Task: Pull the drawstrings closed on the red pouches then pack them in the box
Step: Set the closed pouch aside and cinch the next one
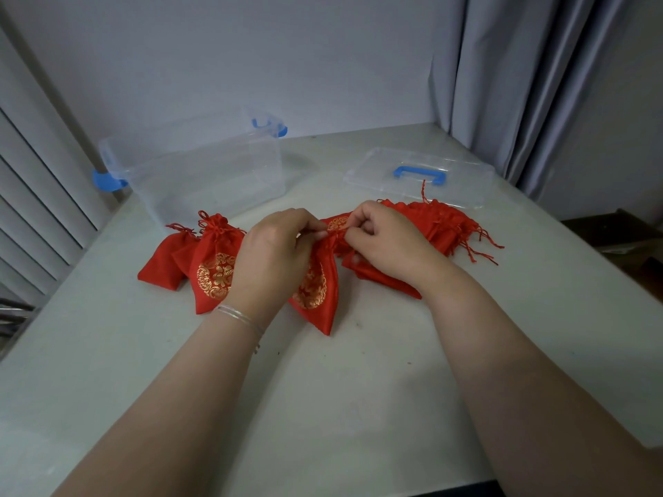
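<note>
On the table (358,389), both hands, left (272,252) and right (387,242), pinch a pouch's (315,281) drawstrings; best to pull them apart evenly until the neck cinches.

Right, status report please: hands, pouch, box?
Both hands pinching pouch drawstrings, neck cinched. Box open, empty. Nothing in the way.

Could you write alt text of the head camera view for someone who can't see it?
Two hands, left hand and right hand, pinch the drawstrings of a red pouch on a table, more red pouches either side. Behind stand an open clear box and its lid.
</note>
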